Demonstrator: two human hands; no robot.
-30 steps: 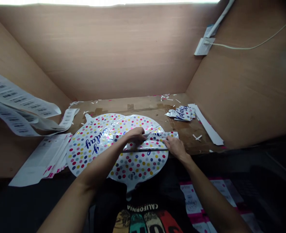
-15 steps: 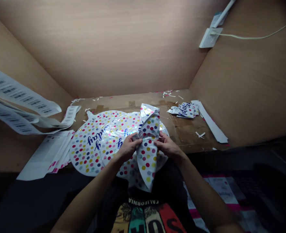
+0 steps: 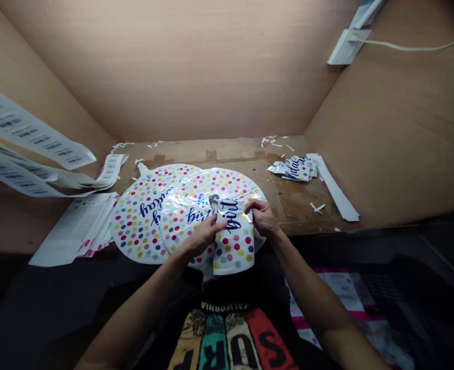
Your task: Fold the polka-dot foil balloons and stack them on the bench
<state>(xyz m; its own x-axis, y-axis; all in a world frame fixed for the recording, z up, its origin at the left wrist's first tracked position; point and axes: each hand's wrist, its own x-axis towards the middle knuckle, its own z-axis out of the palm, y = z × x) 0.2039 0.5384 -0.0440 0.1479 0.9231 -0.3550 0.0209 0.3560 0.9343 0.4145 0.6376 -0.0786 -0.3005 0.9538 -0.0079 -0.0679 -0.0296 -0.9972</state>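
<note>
A white foil balloon (image 3: 234, 246) with coloured dots and blue lettering is folded into a narrow strip between my hands. My left hand (image 3: 204, 234) grips its left edge, thumb on top. At its upper right edge, my right hand (image 3: 262, 216) pinches the foil with curled fingers. Beneath lie flat, round dotted foil balloons (image 3: 138, 226), overlapping each other, lettered in blue. The lower layers under the folded one are partly hidden by my hands.
Folded dotted balloons (image 3: 297, 168) lie at the right beside white paper strips (image 3: 338, 192). A stack of white cards (image 3: 71, 231) and curling barcode label strips (image 3: 38, 136) are at the left. Paper scraps (image 3: 317, 207) dot the cardboard surface (image 3: 288, 203). A socket (image 3: 348, 47) hangs on the wall.
The balloon in my hands has gone from a tall, pointed fold to a shorter, doubled-over one with lettering facing up. The view has shifted slightly.
</note>
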